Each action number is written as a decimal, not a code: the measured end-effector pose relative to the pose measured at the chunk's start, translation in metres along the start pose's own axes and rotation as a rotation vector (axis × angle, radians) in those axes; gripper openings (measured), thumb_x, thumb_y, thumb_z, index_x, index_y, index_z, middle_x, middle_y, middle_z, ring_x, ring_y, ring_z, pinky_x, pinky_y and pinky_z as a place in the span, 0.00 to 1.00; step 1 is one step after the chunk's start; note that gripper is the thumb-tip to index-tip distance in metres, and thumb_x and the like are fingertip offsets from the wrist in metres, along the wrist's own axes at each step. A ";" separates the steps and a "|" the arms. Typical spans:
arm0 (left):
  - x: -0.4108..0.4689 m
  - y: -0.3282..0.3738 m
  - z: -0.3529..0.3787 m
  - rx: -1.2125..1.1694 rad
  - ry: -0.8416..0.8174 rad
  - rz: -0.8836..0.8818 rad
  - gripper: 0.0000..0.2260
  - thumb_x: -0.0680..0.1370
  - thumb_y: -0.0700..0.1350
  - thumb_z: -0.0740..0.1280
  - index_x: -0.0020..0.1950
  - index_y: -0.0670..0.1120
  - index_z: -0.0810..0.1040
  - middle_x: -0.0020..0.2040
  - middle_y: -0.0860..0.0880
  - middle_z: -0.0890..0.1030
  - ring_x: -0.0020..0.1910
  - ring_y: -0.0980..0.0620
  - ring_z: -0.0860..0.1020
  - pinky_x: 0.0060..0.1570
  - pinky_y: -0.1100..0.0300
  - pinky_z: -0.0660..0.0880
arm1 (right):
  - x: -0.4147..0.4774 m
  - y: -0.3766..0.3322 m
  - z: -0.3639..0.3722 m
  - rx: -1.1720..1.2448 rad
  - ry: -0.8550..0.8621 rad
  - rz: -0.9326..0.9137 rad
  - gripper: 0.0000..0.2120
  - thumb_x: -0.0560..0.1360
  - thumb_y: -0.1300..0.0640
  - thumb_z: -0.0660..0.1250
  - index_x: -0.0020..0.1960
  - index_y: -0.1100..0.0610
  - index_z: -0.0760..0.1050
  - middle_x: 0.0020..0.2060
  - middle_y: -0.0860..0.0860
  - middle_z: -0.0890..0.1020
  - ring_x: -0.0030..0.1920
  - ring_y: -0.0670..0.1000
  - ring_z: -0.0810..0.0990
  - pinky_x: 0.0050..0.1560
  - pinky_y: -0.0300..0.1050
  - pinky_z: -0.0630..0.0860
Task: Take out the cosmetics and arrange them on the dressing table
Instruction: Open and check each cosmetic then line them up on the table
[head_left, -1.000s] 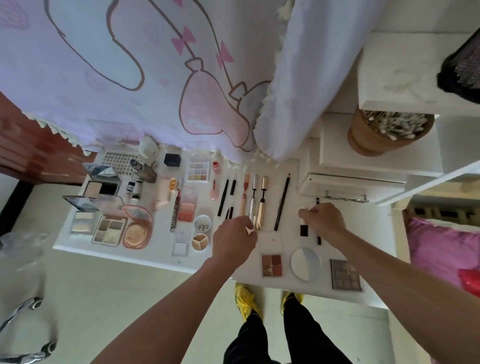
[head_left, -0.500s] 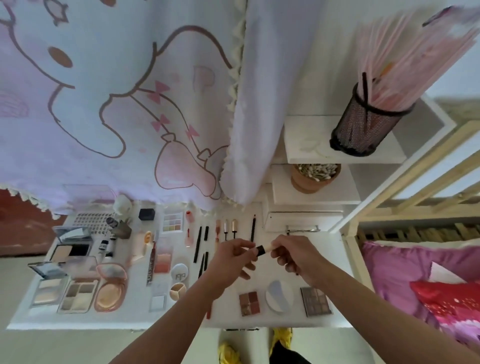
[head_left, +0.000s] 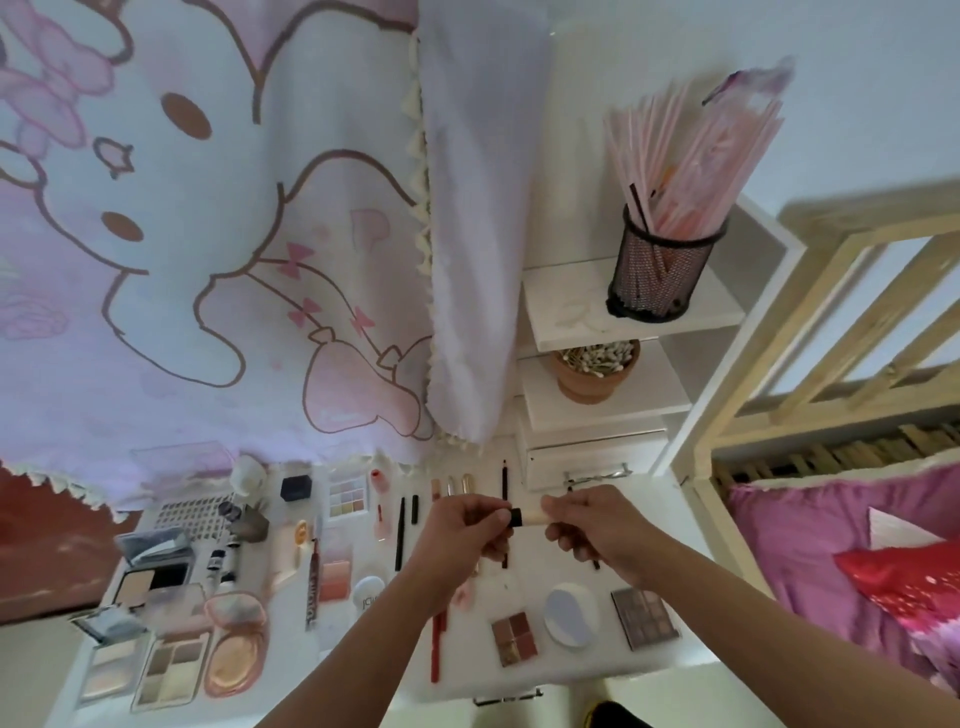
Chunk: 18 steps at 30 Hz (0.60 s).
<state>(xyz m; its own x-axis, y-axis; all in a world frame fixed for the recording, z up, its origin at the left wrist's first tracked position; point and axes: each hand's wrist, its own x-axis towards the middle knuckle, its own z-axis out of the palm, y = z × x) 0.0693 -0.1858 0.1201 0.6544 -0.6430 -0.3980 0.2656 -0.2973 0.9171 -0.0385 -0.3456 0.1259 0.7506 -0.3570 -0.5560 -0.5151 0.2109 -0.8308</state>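
Centrally, a small cosmetic stick (head_left: 523, 517), black at one end and pale at the other, is held in the air above the surface (head_left: 524, 584), bridging the two hands. The left hand (head_left: 465, 527) pinches the black end between narrow fingers (head_left: 496, 515); the right hand (head_left: 597, 525) has its fingers (head_left: 561, 506) curled round the pale end. Whether the two halves are being pulled apart or pressed together cannot be told.

Risks, as judged: the grip sits at the very ends of a short, smooth stick, so a sharp pull could free one half and let it fall. Directly below the fingers lie a four-pan palette (head_left: 514, 638) and a round puff (head_left: 569, 614), and just beyond the fingertips a black pencil (head_left: 504, 493) stands in a row of slim tubes. A dropped piece would likely knock these out of line or roll toward the near edge. The wrists also hang low over a red pencil (head_left: 437, 644) beneath the left forearm and could nudge it.

Compared with a second ago: both hands were then down at the surface and apart, the right at a short black stick; they are now raised and joined. Since half a second ago the grasp looks unchanged, while the view has tilted upward.
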 end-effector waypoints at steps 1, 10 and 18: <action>0.001 0.002 0.001 0.005 0.007 0.005 0.06 0.79 0.36 0.65 0.49 0.38 0.81 0.36 0.41 0.81 0.33 0.49 0.78 0.35 0.60 0.78 | 0.001 -0.001 -0.003 -0.003 -0.009 -0.034 0.09 0.79 0.57 0.67 0.47 0.62 0.81 0.34 0.54 0.83 0.30 0.45 0.76 0.31 0.37 0.71; 0.009 0.023 0.020 -0.001 0.017 0.048 0.08 0.80 0.38 0.64 0.51 0.38 0.81 0.36 0.44 0.80 0.33 0.50 0.77 0.38 0.59 0.77 | 0.006 -0.024 -0.033 -0.071 -0.107 -0.083 0.11 0.80 0.53 0.66 0.51 0.61 0.80 0.37 0.57 0.85 0.34 0.50 0.81 0.33 0.40 0.74; 0.013 0.022 0.042 0.028 0.094 0.032 0.08 0.80 0.39 0.64 0.52 0.37 0.81 0.36 0.44 0.80 0.33 0.51 0.76 0.35 0.61 0.76 | 0.018 -0.019 -0.059 -0.058 -0.210 -0.070 0.08 0.77 0.58 0.70 0.54 0.59 0.79 0.41 0.55 0.83 0.39 0.49 0.82 0.36 0.41 0.75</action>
<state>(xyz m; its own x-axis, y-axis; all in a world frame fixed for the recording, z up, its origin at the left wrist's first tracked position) 0.0542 -0.2310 0.1343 0.7263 -0.5834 -0.3634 0.2249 -0.2979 0.9277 -0.0395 -0.4093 0.1326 0.8521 -0.1700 -0.4950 -0.4769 0.1375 -0.8682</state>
